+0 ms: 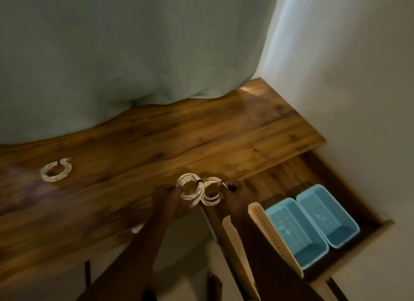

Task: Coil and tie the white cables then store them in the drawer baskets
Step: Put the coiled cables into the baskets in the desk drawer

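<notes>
**At the table's front edge: two coils held, one lying apart**

Over the front edge of the wooden table point(156, 144), both hands are raised side by side, each gripping one coiled white cable. Left hand point(167, 200) pinches the left coil point(189, 189) at its outer rim; right hand point(235, 200) pinches the right coil point(212, 194) likewise. These two coils touch each other between the hands, and a dark tie shows where they meet. A third coil point(56, 172), also bound with a dark tie, lies flat on the table, well to the left of the hands.

Right of the table's front edge, the open drawer point(291, 173) holds two blue baskets, the nearer basket point(295, 231) and the farther basket point(327, 217), set side by side and touching. A cream basket point(268, 233) stands just beside the nearer one, partly hidden by the right forearm. A curtain point(134, 54) hangs behind the table.
</notes>
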A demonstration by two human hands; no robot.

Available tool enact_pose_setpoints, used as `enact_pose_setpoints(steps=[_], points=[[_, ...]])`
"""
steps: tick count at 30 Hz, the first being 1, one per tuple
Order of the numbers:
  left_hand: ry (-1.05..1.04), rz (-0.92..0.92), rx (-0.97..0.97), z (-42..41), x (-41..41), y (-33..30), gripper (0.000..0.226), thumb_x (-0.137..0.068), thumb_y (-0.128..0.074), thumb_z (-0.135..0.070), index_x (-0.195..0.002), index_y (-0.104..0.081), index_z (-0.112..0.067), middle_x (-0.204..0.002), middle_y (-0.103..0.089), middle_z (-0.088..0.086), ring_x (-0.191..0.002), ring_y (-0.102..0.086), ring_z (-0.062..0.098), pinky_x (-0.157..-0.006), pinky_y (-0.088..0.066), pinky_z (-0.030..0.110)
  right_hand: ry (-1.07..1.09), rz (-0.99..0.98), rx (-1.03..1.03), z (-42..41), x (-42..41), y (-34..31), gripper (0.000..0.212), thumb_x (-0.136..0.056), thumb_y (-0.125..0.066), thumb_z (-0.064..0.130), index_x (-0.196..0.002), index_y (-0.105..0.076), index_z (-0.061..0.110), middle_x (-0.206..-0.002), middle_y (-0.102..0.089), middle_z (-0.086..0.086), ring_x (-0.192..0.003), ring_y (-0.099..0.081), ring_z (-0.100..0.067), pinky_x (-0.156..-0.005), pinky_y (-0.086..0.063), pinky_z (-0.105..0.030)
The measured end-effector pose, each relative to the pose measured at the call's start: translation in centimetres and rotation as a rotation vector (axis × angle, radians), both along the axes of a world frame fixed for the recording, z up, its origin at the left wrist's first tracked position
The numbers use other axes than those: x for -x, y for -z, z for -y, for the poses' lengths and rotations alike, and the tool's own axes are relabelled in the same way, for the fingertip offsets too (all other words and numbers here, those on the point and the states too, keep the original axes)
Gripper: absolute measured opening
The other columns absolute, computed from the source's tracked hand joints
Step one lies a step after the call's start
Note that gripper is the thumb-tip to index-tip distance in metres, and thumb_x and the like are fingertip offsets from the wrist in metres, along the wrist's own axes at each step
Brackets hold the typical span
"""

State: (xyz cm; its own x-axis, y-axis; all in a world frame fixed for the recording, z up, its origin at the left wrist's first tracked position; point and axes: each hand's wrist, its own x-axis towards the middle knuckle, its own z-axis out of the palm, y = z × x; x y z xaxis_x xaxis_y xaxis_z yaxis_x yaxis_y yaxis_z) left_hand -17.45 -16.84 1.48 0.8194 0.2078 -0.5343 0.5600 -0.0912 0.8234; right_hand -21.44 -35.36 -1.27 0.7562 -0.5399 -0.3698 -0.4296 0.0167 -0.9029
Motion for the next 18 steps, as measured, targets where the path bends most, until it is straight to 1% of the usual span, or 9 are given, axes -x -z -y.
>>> enact_pose_setpoints(steps=[2, 3, 4, 5, 6, 8, 11, 14, 18], points=[[0.051, -0.05, 0.019, 3.2, 0.8, 1.2, 0.018, -0.079, -0.073, -0.019, -0.084, -0.069, -0.002, -0.078, -0.072, 0.021, -0.06, -0.071, 0.031, -0.056, -0.061, 0.043, 0.04, -0.003, -0.003, 3.0, 1.6, 0.9, 0.026, -0.071, -0.081, 0.04, -0.082, -0.073, 0.018, -0.078, -0.075, -0.001, -0.077, -0.073, -0.022, -0.077, -0.061, -0.052], [0.086, -0.07, 0.018, 4.7, 1.3, 2.0, 0.018, -0.079, -0.072, -0.022, -0.084, -0.068, -0.005, -0.076, -0.071, 0.018, -0.055, -0.069, 0.027, -0.052, -0.06, 0.039, 0.078, -0.001, 0.003, 4.2, 2.4, 1.0, 0.027, -0.07, -0.08, 0.042, -0.081, -0.073, 0.018, -0.076, -0.075, -0.001, -0.074, -0.072, -0.02, -0.075, -0.061, -0.054], [0.125, -0.085, 0.007, 6.1, 2.0, 2.5, 0.015, -0.083, -0.07, -0.021, -0.085, -0.066, -0.007, -0.071, -0.067, 0.014, -0.049, -0.065, 0.02, -0.046, -0.055, 0.03, 0.106, -0.018, 0.007, 5.4, 3.2, 1.0, 0.025, -0.072, -0.081, 0.04, -0.081, -0.073, 0.017, -0.074, -0.074, -0.001, -0.07, -0.07, -0.017, -0.074, -0.061, -0.054], [0.162, -0.097, -0.008, 7.5, 2.7, 2.9, 0.011, -0.086, -0.069, -0.018, -0.085, -0.065, -0.009, -0.068, -0.064, 0.01, -0.047, -0.061, 0.016, -0.044, -0.048, 0.025, 0.138, -0.036, 0.011, 6.6, 3.9, 1.4, 0.022, -0.075, -0.082, 0.036, -0.081, -0.073, 0.018, -0.074, -0.074, -0.001, -0.066, -0.068, -0.015, -0.073, -0.061, -0.052], [0.199, -0.111, -0.028, 8.8, 3.5, 3.2, 0.008, -0.088, -0.068, -0.017, -0.085, -0.064, -0.01, -0.067, -0.062, 0.008, -0.048, -0.059, 0.016, -0.046, -0.045, 0.024, 0.172, -0.059, 0.015, 7.7, 4.8, 1.6, 0.019, -0.077, -0.083, 0.034, -0.082, -0.073, 0.019, -0.073, -0.073, 0.0, -0.064, -0.068, -0.013, -0.071, -0.061, -0.051], [0.26, -0.124, -0.064, 11.1, 5.0, 3.8, 0.009, -0.085, -0.07, -0.017, -0.082, -0.066, -0.01, -0.066, -0.065, 0.009, -0.05, -0.06, 0.019, -0.048, -0.046, 0.026, 0.231, -0.078, 0.025, 10.0, 6.2, 2.6, 0.02, -0.074, -0.084, 0.038, -0.08, -0.074, 0.022, -0.07, -0.073, 0.003, -0.062, -0.069, -0.013, -0.071, -0.061, -0.051], [0.344, -0.113, -0.133, 13.6, 7.1, 4.7, 0.009, -0.081, -0.073, -0.015, -0.077, -0.066, -0.011, -0.061, -0.066, 0.009, -0.043, -0.06, 0.02, -0.041, -0.042, 0.023, 0.298, -0.102, 0.04, 13.0, 8.6, 4.8, 0.025, -0.067, -0.081, 0.048, -0.076, -0.073, 0.026, -0.072, -0.074, 0.006, -0.073, -0.072, -0.017, -0.077, -0.06, -0.052], [0.444, -0.135, -0.177, 15.5, 8.6, 5.7, 0.007, -0.08, -0.071, -0.014, -0.081, -0.067, -0.009, -0.064, -0.069, 0.011, -0.043, -0.062, 0.021, -0.04, -0.04, 0.023, 0.388, -0.12, 0.018, 14.8, 11.0, 5.8, 0.016, -0.075, -0.082, 0.033, -0.076, -0.073, 0.021, -0.071, -0.074, 0.004, -0.07, -0.072, -0.018, -0.075, -0.06, -0.053], [0.577, -0.131, -0.269, 17.5, 10.0, 7.2, 0.016, -0.079, -0.075, -0.018, -0.083, -0.068, -0.004, -0.068, -0.072, 0.015, -0.051, -0.07, 0.026, -0.036, -0.041, 0.022, 0.46, -0.13, -0.005, 16.9, 13.5, 6.8, 0.016, -0.078, -0.083, 0.028, -0.077, -0.071, 0.017, -0.074, -0.074, 0.0, -0.075, -0.072, -0.021, -0.077, -0.06, -0.054]])
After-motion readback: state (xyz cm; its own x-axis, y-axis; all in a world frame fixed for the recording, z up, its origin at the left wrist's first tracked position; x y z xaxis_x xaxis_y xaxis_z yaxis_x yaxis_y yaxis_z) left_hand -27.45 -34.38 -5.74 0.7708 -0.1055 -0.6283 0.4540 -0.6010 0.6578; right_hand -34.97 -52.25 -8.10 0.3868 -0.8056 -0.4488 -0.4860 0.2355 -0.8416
